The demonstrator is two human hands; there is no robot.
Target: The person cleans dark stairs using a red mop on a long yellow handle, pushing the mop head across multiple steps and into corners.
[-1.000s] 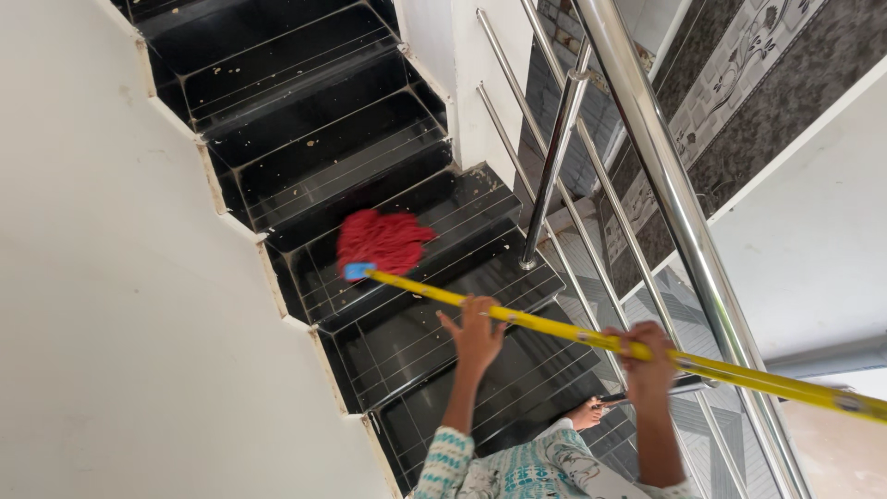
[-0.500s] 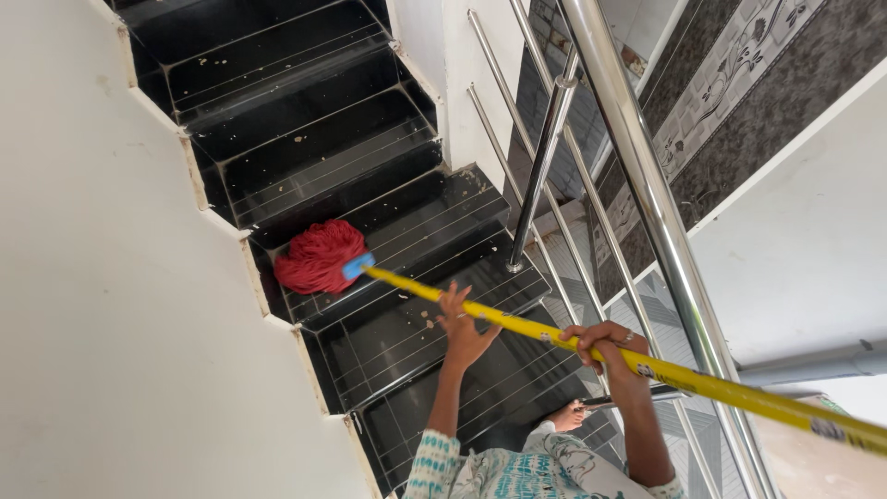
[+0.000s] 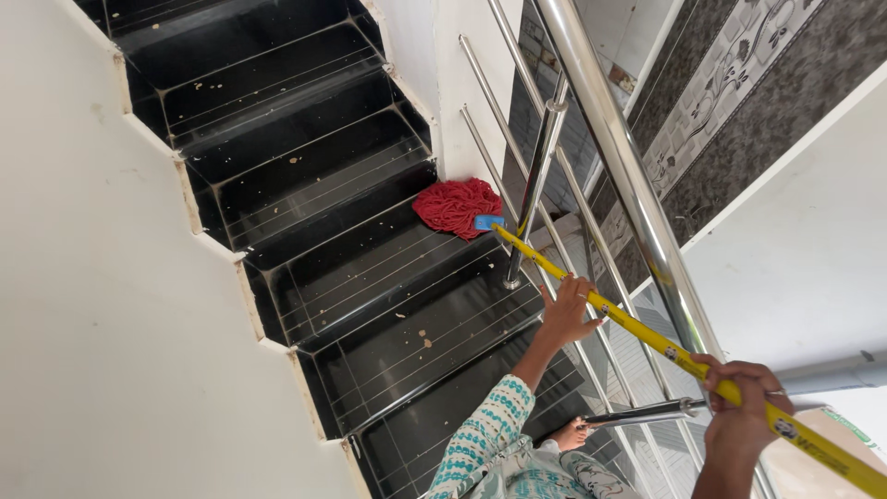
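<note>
- Head view shows the right hand (image 3: 739, 407) shut in a tight fist around the yellow mop stick (image 3: 637, 331), near its back end.
- Left hand (image 3: 565, 312) is higher up the same stick. Its fingers curl around the stick in a looser hold, more to steer than to squeeze.
- A sleeve (image 3: 480, 427) with a blue-green pattern covers the left arm, and a bare foot (image 3: 565, 434) peeks out on a lower stair.
- From the hands, the stick slopes up and away to a small blue cap (image 3: 488, 222).
- That cap holds the red mop head (image 3: 455, 205).
- The mop head lies flat on a shiny black stair (image 3: 370, 263). It sits at the far right end, pushed into the corner where the white side wall (image 3: 457, 120) meets the stair, just beside the steel rail post (image 3: 534, 185).
- Big steel handrail (image 3: 605, 129) runs close over the stick.
- I think the mopping is mid-stroke on this stair, with the mop at the end of a sweep.
- Little pale crumbs (image 3: 423, 337) lie on the stair below, and more lie on the stairs above, so a lot looks unmopped.
- A good next stroke needs the mop pulled left across the stair, toward the big white wall (image 3: 92, 351). The stick must stay clear of the post, and the mop must press flat.
</note>
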